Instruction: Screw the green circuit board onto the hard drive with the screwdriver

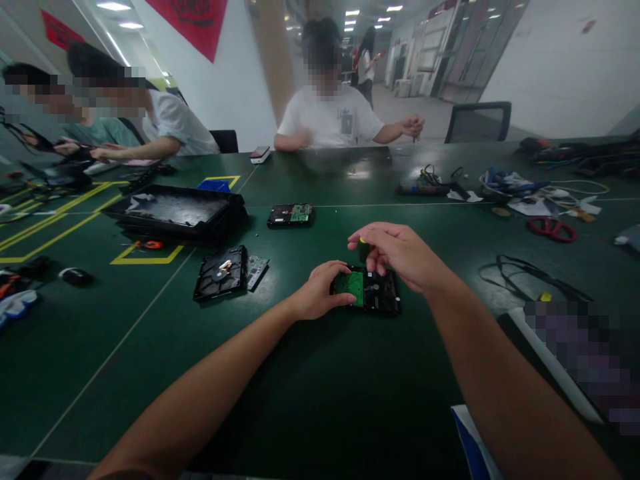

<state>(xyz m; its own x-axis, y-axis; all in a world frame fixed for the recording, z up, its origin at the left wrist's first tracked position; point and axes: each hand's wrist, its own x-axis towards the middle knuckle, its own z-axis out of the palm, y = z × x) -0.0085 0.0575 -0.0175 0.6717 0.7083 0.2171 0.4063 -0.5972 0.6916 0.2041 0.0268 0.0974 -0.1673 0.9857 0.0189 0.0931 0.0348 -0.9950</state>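
A hard drive [384, 295] with a green circuit board [351, 287] facing up lies flat on the dark green table [280, 393]. My left hand [320, 291] grips its left end, thumb along the near side and fingers over the far side. Above the drive, my right hand [397, 253] is closed around a screwdriver [363, 250] with a dark, yellow-topped handle. The screwdriver is upright; its tip is hidden behind the fingers. Left of my hands sits an opened drive [220, 273] beside a loose circuit board [257, 271]. Another hard drive [290, 215] lies farther back.
Stacked black trays [175, 213] stand at the left, with a mouse [75, 276] nearby. Red-handled scissors [553, 229], black cables [540, 280] and a pixelated device [585, 360] are on the right. A co-worker [325, 120] sits opposite; two more people are at far left.
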